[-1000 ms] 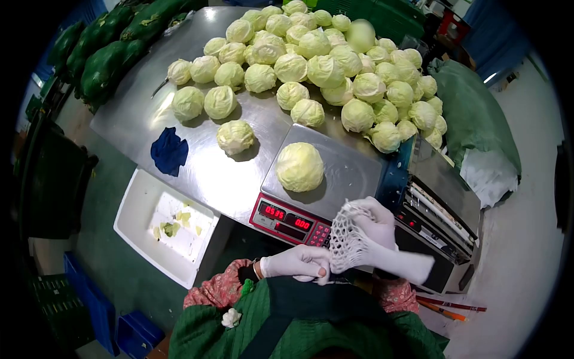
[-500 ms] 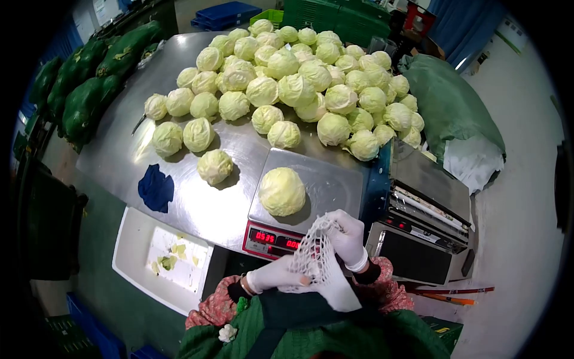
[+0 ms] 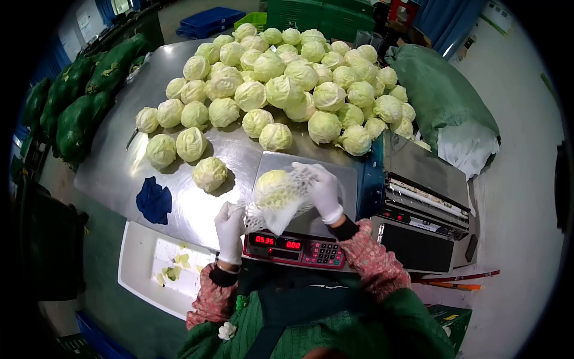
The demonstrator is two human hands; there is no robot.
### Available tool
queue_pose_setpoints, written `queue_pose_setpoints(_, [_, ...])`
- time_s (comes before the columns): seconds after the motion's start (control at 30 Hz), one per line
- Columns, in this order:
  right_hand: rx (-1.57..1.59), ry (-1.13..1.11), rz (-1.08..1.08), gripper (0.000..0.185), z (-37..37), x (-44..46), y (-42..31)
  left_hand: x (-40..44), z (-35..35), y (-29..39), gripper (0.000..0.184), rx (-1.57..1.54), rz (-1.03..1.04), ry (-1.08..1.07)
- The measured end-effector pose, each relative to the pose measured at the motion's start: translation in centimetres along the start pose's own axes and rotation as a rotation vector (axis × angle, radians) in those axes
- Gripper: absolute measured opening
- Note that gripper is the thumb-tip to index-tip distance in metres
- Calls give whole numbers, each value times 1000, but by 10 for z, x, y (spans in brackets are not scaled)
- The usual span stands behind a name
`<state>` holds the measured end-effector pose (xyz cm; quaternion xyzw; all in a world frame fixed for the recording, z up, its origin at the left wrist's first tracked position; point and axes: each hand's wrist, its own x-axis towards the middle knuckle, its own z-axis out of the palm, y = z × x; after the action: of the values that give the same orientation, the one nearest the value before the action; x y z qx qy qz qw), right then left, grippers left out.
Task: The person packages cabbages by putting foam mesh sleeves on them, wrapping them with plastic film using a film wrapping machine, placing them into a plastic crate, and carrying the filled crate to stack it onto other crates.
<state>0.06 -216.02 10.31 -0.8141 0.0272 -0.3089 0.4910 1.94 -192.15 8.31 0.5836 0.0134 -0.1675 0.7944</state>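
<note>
A pale green cabbage [image 3: 272, 180] rests on the steel plate of the red scale [image 3: 293, 250], whose display reads 0.535. White foam netting [image 3: 284, 209] is stretched over the near side of this cabbage and covers it in part. My left hand [image 3: 229, 227], in a white glove, is closed on the left end of the netting. At the right, my right hand [image 3: 323, 192], gloved too, is closed on the other side of the netting, beside the cabbage. A single cabbage [image 3: 210, 174] sits on the steel table left of the scale.
Many cabbages [image 3: 284, 90] are heaped on the steel table [image 3: 125, 161]. A blue cloth [image 3: 153, 200] lies at its left edge, above a white bin [image 3: 149, 257] with leaf scraps. A wrapping machine [image 3: 418, 209] stands right of the scale, near a green sack [image 3: 445, 96].
Both hands have moved forward from near my body to the scale, carrying the netting onto the cabbage. They are farther apart, and the netting is spread between them.
</note>
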Motion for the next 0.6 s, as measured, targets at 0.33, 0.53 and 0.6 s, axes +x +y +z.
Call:
queue_pose_setpoints(0.33, [458,-116,477,29,13,-4,-5,46,26,-46,40,-538,-260,-330])
queue_pose_setpoints(0.53, [1081,59,901,21,-41,-15,-43,0,36,-58,47,-667,-435,-573])
queue_pose_setpoints(0.6, [1009,55,887,19,-64,-28,-37,6,50,-66,46,-549,-415,-602])
